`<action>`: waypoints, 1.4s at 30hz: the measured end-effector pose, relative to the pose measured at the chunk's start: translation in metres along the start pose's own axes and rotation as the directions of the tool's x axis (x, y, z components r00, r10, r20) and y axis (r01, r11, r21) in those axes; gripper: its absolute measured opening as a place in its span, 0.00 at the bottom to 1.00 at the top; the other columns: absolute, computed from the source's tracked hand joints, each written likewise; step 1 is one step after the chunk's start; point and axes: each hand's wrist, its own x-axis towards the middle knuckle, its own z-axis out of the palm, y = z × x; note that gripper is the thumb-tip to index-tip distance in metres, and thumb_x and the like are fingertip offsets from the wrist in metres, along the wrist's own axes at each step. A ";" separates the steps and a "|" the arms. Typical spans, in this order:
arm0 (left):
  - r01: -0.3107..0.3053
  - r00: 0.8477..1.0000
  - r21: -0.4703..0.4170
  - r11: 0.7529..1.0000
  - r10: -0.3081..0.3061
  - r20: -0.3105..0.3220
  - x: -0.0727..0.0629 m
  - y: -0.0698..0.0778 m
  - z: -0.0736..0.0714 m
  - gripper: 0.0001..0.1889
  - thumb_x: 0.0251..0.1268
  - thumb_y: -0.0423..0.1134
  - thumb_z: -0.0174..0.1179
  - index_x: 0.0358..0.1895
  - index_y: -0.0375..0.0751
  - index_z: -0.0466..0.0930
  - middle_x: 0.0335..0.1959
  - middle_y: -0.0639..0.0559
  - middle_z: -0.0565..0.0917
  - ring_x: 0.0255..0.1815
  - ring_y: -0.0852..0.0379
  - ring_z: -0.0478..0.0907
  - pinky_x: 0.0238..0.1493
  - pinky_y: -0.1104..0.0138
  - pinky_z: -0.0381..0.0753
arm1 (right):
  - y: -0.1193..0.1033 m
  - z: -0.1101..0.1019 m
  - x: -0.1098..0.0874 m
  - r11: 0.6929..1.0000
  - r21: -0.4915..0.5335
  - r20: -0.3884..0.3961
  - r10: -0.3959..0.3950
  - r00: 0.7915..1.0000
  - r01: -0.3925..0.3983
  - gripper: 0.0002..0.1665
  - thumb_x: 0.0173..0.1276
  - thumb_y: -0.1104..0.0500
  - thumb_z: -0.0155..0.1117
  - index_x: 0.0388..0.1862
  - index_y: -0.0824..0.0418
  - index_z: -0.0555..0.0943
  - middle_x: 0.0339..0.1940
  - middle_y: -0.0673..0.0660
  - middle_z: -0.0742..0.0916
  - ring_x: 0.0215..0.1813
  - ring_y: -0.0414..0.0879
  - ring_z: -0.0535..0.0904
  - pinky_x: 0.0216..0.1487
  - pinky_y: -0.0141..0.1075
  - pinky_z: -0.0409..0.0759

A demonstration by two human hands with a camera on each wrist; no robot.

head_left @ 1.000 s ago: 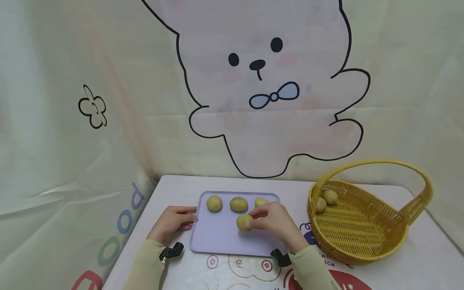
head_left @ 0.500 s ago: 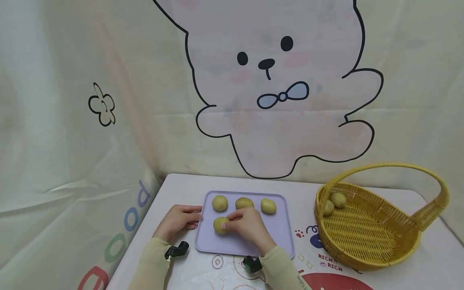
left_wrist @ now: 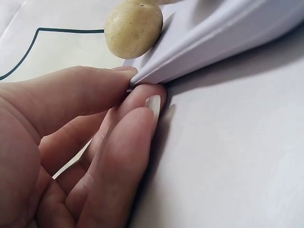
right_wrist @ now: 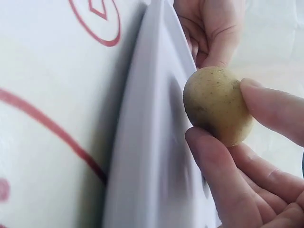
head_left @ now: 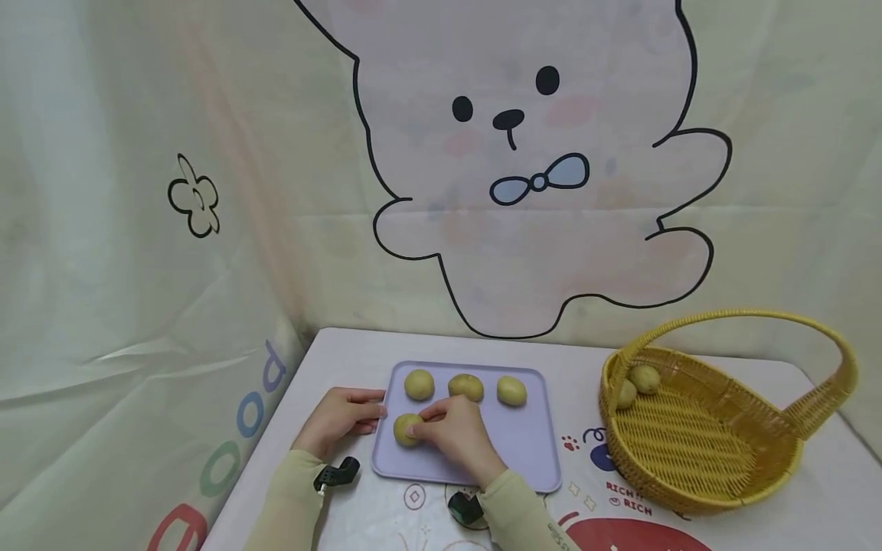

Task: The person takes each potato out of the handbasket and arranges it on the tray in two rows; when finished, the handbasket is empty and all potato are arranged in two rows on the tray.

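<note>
My right hand [head_left: 458,436] pinches a small round potato [head_left: 405,430] between thumb and fingers over the left front part of a pale lilac tray [head_left: 510,455]. The right wrist view shows this potato [right_wrist: 216,102] close to the tray surface, held from both sides. Three more potatoes lie in a row along the back of the tray: a left one [head_left: 419,385], a middle one [head_left: 465,387] and a right one [head_left: 512,391]. My left hand [head_left: 342,421] holds the tray's left edge, with fingertips [left_wrist: 126,73] above and below the rim in the left wrist view.
A yellow woven basket [head_left: 696,497] with a tall arched handle stands to the right. Two potatoes [head_left: 645,379] lie in its back left corner. The white table [head_left: 572,360] has printed drawings, and a curtain with a cartoon bear [head_left: 510,252] hangs behind it.
My right hand has carried the potato leftward across the tray, from below the right potato to the left front part. The left hand has stayed at the tray's edge. The view has shifted slightly.
</note>
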 end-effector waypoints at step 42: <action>-0.014 1.000 -0.006 1.000 0.014 0.013 0.001 -0.003 -0.004 0.26 0.63 0.35 0.77 0.64 0.32 0.86 0.37 0.50 0.92 0.28 0.63 0.85 0.35 0.72 0.89 | -0.007 -0.043 -0.024 0.984 -0.178 -0.036 0.023 0.999 -0.029 0.23 0.61 0.49 0.85 0.48 0.61 0.93 0.42 0.53 0.94 0.46 0.44 0.90 0.50 0.42 0.89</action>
